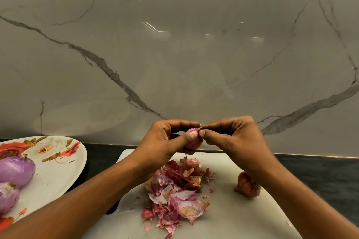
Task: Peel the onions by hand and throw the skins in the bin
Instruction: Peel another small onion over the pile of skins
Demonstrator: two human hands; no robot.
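Observation:
My left hand (167, 137) grips a small purple onion (194, 142) above the white cutting board (223, 209), thumb pressed on its side. My right hand (233, 136) pinches the dry tip of skin at the onion's top between thumb and forefinger. Below the hands a heap of pink and brown onion skins (177, 190) lies on the board. One small brown unpeeled onion (247, 185) sits on the board to the right, partly behind my right wrist. Two peeled purple onions (15, 170) lie on a floral plate (58, 165) at the left. No bin is in view.
A marble wall (174, 44) rises right behind the dark counter (320, 176). The plate overhangs the frame's left edge. Small skin scraps are scattered on the board near the heap.

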